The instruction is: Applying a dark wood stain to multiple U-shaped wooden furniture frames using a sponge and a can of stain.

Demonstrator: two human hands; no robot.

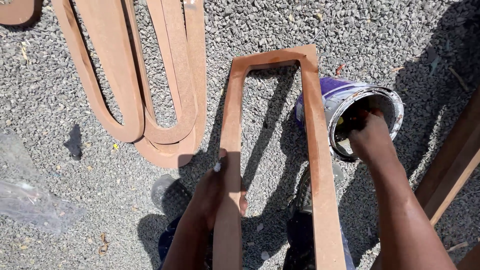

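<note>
left hand [216, 192] gripping one leg of the brown U-shaped frame [272, 145], right hand [371, 137] dipped inside the tipped purple paint can [350, 117] just beside it, gravel [45, 100] underneath

The wooden frame [272, 150] was reddish-brown; the paint can [350, 112] purple with a white rim; the gravel [50, 100] speckled grey.

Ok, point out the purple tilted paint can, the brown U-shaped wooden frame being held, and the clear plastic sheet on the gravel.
Purple tilted paint can [320, 97]: head view, on its purple side wall.
Brown U-shaped wooden frame [314, 140]: head view, on its right leg.
Clear plastic sheet [25, 197]: head view, on its crumpled middle.
</note>
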